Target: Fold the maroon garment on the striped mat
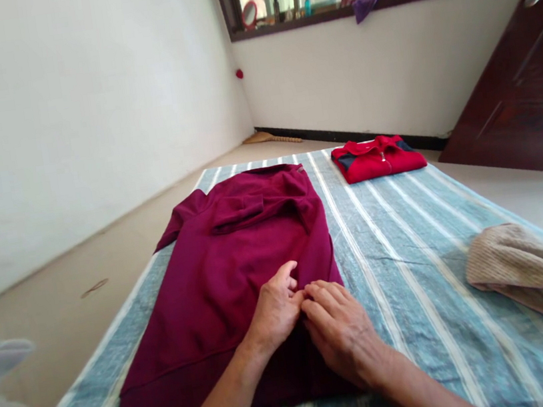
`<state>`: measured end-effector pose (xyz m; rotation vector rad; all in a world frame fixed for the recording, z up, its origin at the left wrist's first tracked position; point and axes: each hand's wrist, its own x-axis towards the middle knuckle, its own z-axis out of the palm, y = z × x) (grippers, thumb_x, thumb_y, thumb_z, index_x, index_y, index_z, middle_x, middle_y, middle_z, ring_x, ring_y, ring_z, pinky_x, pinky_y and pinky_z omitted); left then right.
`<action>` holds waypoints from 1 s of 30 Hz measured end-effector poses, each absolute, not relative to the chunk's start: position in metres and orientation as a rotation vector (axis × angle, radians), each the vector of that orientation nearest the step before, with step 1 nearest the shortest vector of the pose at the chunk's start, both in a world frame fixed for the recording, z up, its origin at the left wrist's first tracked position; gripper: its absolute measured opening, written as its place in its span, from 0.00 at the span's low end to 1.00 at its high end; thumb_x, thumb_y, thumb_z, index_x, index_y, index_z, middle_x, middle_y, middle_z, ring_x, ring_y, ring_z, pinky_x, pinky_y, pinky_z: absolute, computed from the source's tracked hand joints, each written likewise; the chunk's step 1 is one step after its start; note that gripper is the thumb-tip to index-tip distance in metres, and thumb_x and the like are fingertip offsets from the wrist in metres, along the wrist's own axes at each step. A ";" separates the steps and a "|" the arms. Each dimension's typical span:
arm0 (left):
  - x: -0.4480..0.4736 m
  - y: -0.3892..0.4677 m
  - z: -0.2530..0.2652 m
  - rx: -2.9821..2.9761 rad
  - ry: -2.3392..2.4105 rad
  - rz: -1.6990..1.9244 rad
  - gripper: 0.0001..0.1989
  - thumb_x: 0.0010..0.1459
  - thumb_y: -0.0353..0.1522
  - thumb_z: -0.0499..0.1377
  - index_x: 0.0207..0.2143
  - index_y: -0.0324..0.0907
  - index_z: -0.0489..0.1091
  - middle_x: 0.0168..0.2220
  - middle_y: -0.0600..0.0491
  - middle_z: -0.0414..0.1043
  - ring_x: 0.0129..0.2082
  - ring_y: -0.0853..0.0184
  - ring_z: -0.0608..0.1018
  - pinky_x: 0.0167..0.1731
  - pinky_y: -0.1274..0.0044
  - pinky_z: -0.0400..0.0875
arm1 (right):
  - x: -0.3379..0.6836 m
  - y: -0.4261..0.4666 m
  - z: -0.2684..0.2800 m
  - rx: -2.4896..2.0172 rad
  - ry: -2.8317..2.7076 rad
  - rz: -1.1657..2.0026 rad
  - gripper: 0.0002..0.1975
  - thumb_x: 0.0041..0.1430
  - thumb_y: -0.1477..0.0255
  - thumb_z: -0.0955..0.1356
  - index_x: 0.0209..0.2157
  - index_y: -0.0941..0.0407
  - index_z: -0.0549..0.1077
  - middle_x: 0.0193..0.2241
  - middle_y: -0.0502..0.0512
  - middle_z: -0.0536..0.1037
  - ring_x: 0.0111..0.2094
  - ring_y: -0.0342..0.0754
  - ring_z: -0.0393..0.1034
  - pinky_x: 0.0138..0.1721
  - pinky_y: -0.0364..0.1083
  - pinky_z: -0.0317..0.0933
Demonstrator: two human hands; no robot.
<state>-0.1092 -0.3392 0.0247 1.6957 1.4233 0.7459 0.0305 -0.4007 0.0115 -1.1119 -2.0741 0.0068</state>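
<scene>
A maroon long-sleeved top (pixel 252 246) lies spread on the bed, with its hem toward me. One sleeve sticks out at the far left, while the other is folded in along the right side. My left hand (pixel 278 303) is at the end of the folded sleeve, its fingers curled onto the cloth. Right beside it, my right hand (pixel 342 328) has its fingers bent over the same sleeve end, knuckles up. The two hands meet at the fingertips, and the cloth between them is mostly hidden.
A folded red garment (pixel 379 158) with dark shoulders lies at the bed's far right. A beige knitted item (pixel 534 274) is near the right edge. Blue-and-white striped cloth (pixel 410 258) covers the bed. A dark red door (pixel 528 86) stands at the right.
</scene>
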 end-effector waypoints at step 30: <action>-0.063 -0.138 0.040 1.780 1.846 0.941 0.01 0.46 0.27 0.59 0.24 0.40 0.69 0.28 0.52 0.72 0.35 0.65 0.74 0.34 0.77 0.62 | 0.022 -0.396 -0.032 -1.092 -2.031 -0.063 0.13 0.58 0.79 0.60 0.43 0.57 0.70 0.46 0.60 0.75 0.48 0.54 0.69 0.51 0.55 0.64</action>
